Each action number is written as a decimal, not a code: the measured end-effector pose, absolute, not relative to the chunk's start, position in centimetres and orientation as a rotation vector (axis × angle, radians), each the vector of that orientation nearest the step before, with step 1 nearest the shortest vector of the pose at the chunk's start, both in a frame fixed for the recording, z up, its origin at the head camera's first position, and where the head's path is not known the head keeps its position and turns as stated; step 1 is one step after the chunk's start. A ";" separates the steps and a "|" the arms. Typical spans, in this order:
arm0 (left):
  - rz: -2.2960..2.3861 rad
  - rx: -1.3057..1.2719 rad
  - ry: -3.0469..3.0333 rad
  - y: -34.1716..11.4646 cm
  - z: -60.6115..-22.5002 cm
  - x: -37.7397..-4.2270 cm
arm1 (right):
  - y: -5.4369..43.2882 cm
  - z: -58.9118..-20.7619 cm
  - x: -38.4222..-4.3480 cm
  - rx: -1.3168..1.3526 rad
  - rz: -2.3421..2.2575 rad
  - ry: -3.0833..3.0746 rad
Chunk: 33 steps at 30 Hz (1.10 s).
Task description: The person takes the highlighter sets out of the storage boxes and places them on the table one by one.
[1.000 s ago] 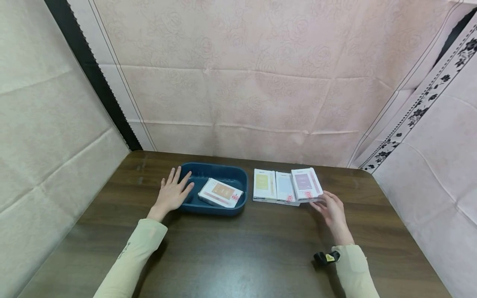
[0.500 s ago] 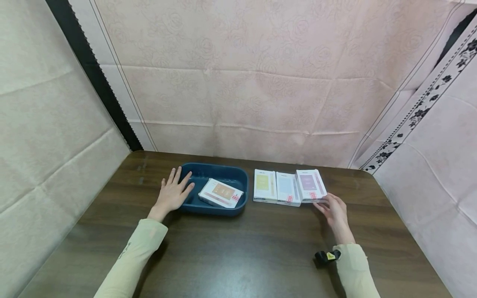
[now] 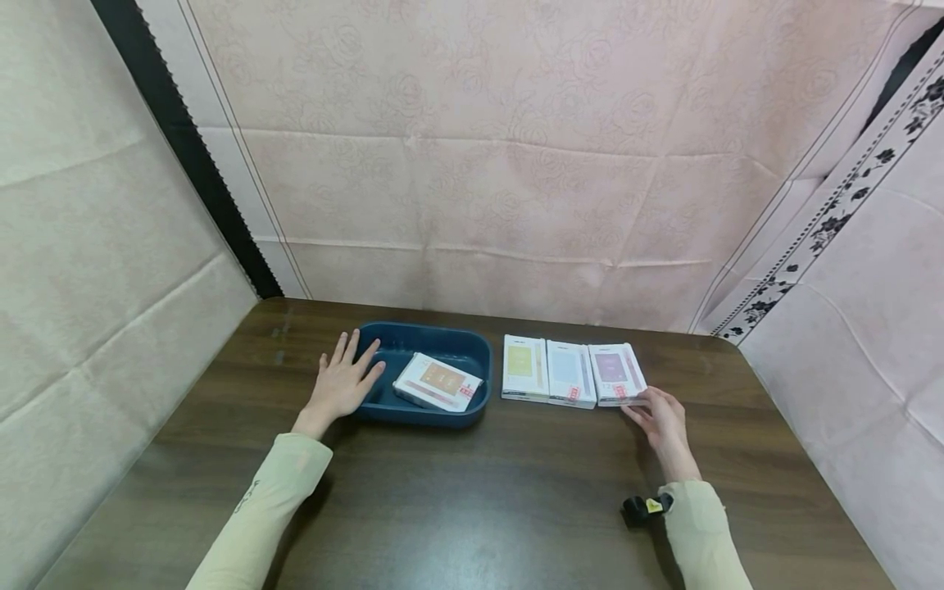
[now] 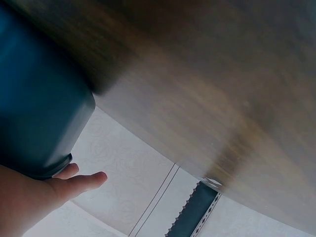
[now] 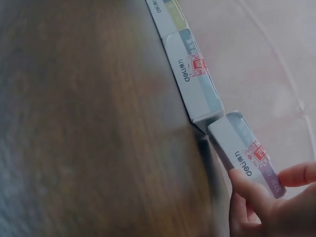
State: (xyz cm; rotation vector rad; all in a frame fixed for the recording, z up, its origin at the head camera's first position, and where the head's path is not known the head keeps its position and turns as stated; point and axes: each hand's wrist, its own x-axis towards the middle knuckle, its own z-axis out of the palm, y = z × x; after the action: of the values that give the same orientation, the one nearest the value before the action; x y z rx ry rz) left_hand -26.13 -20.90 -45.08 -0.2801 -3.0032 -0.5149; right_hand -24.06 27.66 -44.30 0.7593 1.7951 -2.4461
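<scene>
My right hand [image 3: 661, 418] pinches the near right corner of a small white box with a purple panel [image 3: 612, 373]. In the right wrist view, thumb and fingers grip one end of this purple box [image 5: 244, 148], which bears red print and "deli" lettering. Directly to its left lies a box with a pale blue panel [image 3: 570, 373], then one with a yellow-green panel [image 3: 519, 366]. My left hand [image 3: 342, 383] rests with spread fingers over the left rim of a dark blue plastic tray [image 3: 479, 352]. Inside the tray, a box with an orange-tan panel [image 3: 438, 382] lies at a slant.
Everything stands on a brown wooden table [image 3: 472, 500], near its far edge. Pale patterned cloth [image 3: 501, 205] hangs behind the table, with more cloth at both sides. A black device [image 3: 642, 510] sits at the right wrist.
The right hand has shifted the purple-panel box slightly right and lowered it into line beside the pale blue one. The left hand and tray have stayed where they were.
</scene>
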 end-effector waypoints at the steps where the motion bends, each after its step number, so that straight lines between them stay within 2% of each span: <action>1: -0.518 -0.281 -3.002 -20.9 -45.1 -26.1 | 27.7 -44.4 -24.1 0.758 -2.438 1.804; 22: -0.513 -0.270 -2.998 -20.8 -45.0 -26.2 | 27.8 -44.8 -24.3 0.763 -2.117 2.106; 33: -0.494 -0.259 -3.000 -20.8 -45.1 -26.2 | 28.0 -45.0 -24.5 0.731 -2.098 2.124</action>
State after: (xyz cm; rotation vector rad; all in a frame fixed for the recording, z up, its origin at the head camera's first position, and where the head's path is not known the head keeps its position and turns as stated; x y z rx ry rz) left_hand -26.25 -20.76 -45.15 -0.2595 -2.9999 -0.4937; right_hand -24.50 28.03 -44.96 0.7305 2.1242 -2.0980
